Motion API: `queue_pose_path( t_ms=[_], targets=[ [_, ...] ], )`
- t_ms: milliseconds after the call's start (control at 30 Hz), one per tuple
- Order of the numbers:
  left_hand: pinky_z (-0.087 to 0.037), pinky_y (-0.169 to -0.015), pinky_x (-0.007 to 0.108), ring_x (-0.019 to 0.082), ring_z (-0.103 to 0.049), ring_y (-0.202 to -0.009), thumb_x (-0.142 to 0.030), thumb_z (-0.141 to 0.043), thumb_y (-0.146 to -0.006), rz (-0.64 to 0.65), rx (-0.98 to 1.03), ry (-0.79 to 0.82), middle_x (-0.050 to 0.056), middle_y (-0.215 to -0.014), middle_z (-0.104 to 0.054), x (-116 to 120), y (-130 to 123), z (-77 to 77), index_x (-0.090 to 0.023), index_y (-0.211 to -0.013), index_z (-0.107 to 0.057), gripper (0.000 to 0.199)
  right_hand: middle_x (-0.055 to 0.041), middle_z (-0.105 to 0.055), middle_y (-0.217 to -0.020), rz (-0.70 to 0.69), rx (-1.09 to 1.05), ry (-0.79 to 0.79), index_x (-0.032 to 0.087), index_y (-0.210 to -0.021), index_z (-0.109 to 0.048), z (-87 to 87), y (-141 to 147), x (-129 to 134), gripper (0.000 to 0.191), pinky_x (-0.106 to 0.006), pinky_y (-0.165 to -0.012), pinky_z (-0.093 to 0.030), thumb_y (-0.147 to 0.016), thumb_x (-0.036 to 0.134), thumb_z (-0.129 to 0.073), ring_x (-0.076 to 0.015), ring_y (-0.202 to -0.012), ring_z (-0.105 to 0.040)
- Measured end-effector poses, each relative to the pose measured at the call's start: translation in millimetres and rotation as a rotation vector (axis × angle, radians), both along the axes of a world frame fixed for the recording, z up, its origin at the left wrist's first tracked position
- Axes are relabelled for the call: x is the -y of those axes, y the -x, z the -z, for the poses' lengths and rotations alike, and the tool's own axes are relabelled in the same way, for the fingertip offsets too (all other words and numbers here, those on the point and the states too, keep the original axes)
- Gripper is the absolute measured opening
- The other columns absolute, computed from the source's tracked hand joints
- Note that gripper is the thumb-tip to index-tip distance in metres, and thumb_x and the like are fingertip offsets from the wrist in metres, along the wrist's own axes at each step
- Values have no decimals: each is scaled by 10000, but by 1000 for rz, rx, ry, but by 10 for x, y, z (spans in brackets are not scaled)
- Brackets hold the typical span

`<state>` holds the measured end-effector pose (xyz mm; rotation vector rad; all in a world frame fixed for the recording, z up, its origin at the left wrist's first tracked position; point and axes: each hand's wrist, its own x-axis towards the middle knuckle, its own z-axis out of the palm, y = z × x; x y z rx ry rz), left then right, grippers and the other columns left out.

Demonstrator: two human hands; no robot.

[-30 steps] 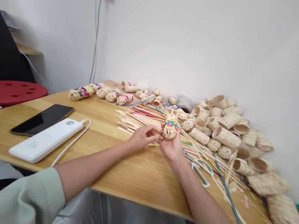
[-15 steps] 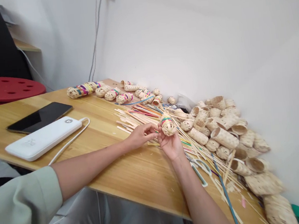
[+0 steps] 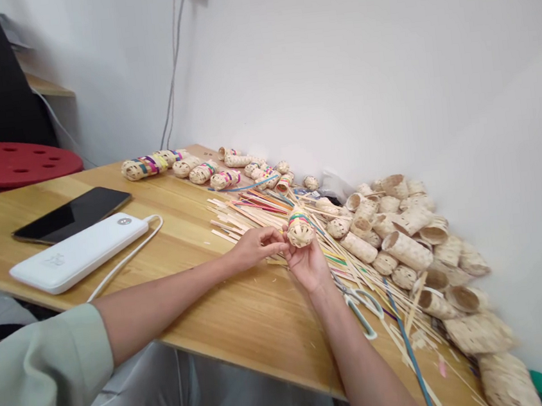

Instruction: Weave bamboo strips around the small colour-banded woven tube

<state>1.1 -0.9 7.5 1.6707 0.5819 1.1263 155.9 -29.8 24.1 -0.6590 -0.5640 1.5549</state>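
Nearby, strips [image 3: 248,215], scissors [image 3: 351,293]; right hand [image 3: 309,268] grips woven capsule [image 3: 299,229] (left hand [image 3: 255,248]: hold unclear).

Visibility limits
We find the right hand [image 3: 311,267] partly hidden behind the tube [image 3: 299,228], stool [image 3: 15,163] cropped left, power bank print [image 3: 54,259] illegible.

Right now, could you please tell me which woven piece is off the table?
The colour-banded woven piece in the right hand; the others lie on the table, many heaped together.
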Motion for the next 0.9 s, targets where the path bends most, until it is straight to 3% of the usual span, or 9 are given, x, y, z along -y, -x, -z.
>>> queue_pose_path(
  t_ms=[367,633,900],
  targets=[
    [-344,-535,233,103,-462,-542,-542,-703,-670,-59,25,85,-37,-555,-544,-79,15,52,-167,-602,-532,417,-8,-759,-869,2,22,-5,201,-992,-651,64,87,10,293,-249,-702,-611,-1010,357,-404,-116,-747,-718],
    [-397,-564,251,112,-501,-534,-633,-620,-723,62,66,95,-22,-544,-557,-61,20,28,-171,-607,-542,482,-13,-754,-830,-6,43,-13,188,-988,-656,76,62,2,253,-229,-659,-613,-978,372,-483,-118,-692,-716],
    [-438,-579,259,116,-535,-532,-635,-605,-761,159,122,131,-14,-556,-567,-45,11,43,-160,-656,-557,489,-40,-755,-726,10,64,75,149,-911,-649,-3,103,31,446,-187,-560,-597,-1033,387,-292,-116,-583,-713]
  ],
)
